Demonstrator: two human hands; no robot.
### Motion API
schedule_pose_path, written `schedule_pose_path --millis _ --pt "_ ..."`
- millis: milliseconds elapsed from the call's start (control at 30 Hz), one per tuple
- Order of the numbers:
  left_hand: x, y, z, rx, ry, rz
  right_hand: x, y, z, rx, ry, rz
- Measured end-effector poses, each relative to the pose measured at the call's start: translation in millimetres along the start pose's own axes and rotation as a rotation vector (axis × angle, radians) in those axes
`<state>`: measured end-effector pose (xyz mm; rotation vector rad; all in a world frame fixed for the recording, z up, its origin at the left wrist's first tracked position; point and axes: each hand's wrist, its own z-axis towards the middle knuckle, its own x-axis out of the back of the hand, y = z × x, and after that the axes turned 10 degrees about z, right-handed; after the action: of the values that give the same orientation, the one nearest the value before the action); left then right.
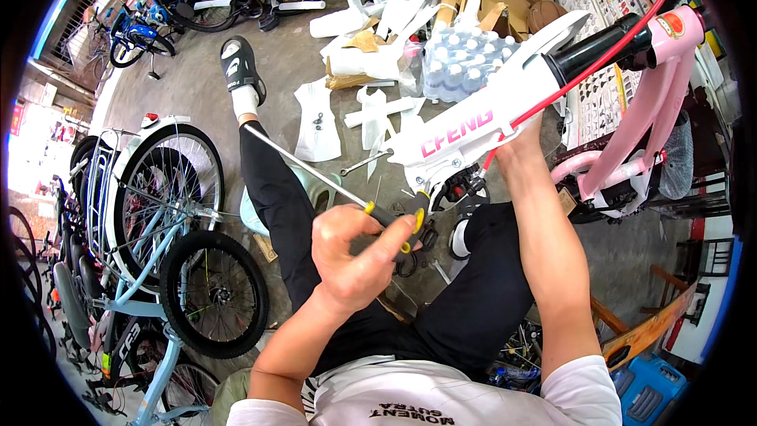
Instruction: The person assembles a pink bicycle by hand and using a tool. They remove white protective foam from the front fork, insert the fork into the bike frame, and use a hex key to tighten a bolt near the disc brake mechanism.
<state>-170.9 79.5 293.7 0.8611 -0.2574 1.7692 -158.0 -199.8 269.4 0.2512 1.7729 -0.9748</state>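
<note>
And here's the white bicycle frame point(473, 122) with pink lettering, slanting up to the right in front of the seated person, over the knees! A red cable point(579, 71) runs along it towards a pink frame part point(650, 106). The left hand point(351, 256) is curled tight around a long-shafted screwdriver point(303, 167), its shaft pointing up and left, with a second dark-and-yellow handle point(419, 209) at the thumb. The right hand point(523, 142) tucks in behind the white frame; its fingers are hidden, so I can't tell how they're set. Just off the frame's lower left end, a slim spanner point(367, 162)! Further out, white packing pieces point(317, 130) litter the floor, wrapped bottles point(465, 67) stand beyond, and a light-blue bicycle point(146, 268) fills the left.
</note>
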Motion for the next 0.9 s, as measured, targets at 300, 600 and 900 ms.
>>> schedule_pose_path --millis 300,600,900 --pt "-0.5 -7.0 -12.5 0.045 0.072 0.118 -8.8 0.1 -1.1 -0.028 0.08 0.1" --pt "-6.5 -9.3 -11.4 0.164 0.065 -0.05 1.4 0.4 1.8 -0.026 0.045 0.073" --pt "-5.4 -16.0 1.0 0.18 -0.002 -0.112 -0.9 2.3 2.1 0.012 0.058 -0.069"
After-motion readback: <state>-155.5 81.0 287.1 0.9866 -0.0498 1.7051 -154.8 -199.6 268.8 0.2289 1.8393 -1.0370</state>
